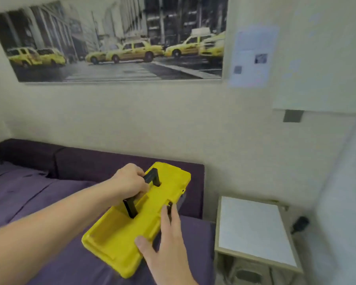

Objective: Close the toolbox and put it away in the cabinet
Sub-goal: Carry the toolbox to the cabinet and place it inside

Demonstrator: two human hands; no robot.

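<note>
A yellow toolbox (119,239) with its lid down lies over the purple sofa, seen from above and tilted away from me. Its black handle (152,177) stands up from the lid. My left hand (130,182) is wrapped around that handle. My right hand (169,241) rests flat on the lid's right edge, fingers spread, fingertips near a dark latch (169,206) on the side. A small white-topped cabinet (253,229) with an open shelf below stands to the right of the sofa.
The purple sofa (29,194) fills the lower left, against a cream wall. A large picture of yellow taxis (115,40) hangs above it. A paper sheet (253,56) is stuck to the wall at right. A dark plug (300,224) sits beside the cabinet.
</note>
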